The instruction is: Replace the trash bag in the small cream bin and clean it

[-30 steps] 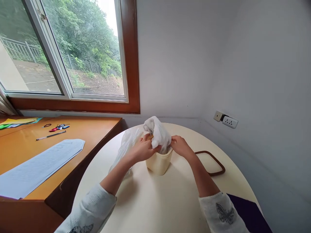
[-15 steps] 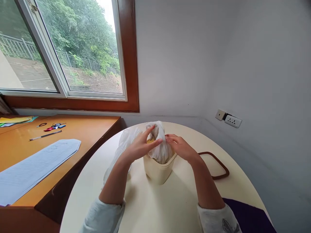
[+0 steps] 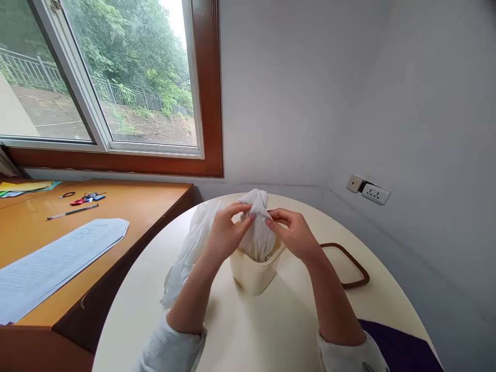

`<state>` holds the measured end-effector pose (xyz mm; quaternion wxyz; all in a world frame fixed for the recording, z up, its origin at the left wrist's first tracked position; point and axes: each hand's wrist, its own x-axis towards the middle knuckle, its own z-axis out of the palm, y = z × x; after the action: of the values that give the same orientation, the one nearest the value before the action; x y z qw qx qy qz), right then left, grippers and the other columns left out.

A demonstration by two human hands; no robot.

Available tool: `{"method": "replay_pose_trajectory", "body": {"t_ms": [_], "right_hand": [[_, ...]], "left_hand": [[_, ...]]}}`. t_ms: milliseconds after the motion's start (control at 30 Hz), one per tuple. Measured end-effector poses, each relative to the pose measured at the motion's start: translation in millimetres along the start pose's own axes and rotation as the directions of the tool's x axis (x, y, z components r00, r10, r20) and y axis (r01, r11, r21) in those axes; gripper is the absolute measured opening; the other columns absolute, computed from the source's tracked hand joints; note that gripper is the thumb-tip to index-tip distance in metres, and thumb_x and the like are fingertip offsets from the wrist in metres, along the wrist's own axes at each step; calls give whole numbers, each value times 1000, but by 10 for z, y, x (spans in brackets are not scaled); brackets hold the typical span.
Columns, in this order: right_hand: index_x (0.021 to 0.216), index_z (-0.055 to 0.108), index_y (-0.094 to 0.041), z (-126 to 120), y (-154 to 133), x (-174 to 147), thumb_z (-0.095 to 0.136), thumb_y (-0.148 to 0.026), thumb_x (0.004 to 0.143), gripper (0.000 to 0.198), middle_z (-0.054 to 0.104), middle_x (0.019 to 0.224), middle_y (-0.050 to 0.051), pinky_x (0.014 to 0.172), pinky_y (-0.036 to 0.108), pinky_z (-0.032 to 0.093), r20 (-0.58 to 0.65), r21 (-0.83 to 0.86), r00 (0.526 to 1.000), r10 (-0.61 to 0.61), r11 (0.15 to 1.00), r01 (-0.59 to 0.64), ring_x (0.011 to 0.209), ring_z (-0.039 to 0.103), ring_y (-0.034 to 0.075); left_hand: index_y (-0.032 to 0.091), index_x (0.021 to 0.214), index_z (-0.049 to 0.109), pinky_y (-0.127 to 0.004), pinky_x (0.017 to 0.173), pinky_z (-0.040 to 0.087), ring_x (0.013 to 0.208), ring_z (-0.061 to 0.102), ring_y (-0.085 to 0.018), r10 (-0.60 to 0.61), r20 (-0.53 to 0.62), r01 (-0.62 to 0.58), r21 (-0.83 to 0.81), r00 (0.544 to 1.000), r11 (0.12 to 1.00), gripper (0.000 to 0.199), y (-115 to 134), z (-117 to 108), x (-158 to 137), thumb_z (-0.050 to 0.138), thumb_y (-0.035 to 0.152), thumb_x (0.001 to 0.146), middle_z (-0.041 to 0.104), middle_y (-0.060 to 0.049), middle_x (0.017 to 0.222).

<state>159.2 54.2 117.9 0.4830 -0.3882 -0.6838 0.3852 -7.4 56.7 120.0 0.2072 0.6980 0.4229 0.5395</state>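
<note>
A cream plastic bin (image 3: pixel 253 275) stands upright on the round table. Bunched up inside it and rising above its rim is a white plastic bag (image 3: pixel 259 238). My left hand (image 3: pixel 228 230) pinches the bag's upper part from the left, thumb and fingers closed on the plastic. From the right, my right hand (image 3: pixel 293 231) grips the same gathered part between thumb and fingertips. Another thin, clear-white plastic bag (image 3: pixel 186 258) lies crumpled on the table beside my left forearm. The bin's far side is hidden behind the bag and hands.
A brown rounded frame (image 3: pixel 354 266) lies on the round table (image 3: pixel 267 336), right of the bin. Dark purple material (image 3: pixel 399 345) sits at the near right. On the wooden desk (image 3: pixel 155 199) at left are papers (image 3: pixel 70 258), a pen (image 3: pixel 73 212) and keys (image 3: pixel 91 197).
My hands have closed on the white bag's top, pinching it together. Before, the left fingers were spread around its opening and the right hand rested against its side.
</note>
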Motion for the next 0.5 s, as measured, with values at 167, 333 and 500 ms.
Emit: {"method": "replay_pose_trajectory", "body": {"t_ms": [167,333,500], "right_hand": [[77,61,-19,-80,84,35,60,-32,72,15,64,78,1,69,27,43,-152,137,983,103,987,-82,73,58,15],[83,54,-20,-120,130,43,60,-33,71,18,59,69,-3,62,26,41,-120,178,980,156,975,-133,66,54,13],[99,50,-23,-106,87,7,64,-37,71,34,62,80,-1,64,27,45,54,205,988,146,966,-154,73,59,15]], "left_hand": [[18,92,67,-33,83,47,91,60,-19,40,-300,-12,94,953,995,20,-84,-100,24,56,25,77,65,-6,99],[21,113,59,-40,96,39,112,48,-25,67,-390,56,297,918,953,37,-78,-174,27,54,29,77,54,-7,122],[28,134,35,-54,100,27,123,30,-34,-56,-373,221,419,926,881,63,-34,-129,8,56,39,76,25,-10,141]]}}
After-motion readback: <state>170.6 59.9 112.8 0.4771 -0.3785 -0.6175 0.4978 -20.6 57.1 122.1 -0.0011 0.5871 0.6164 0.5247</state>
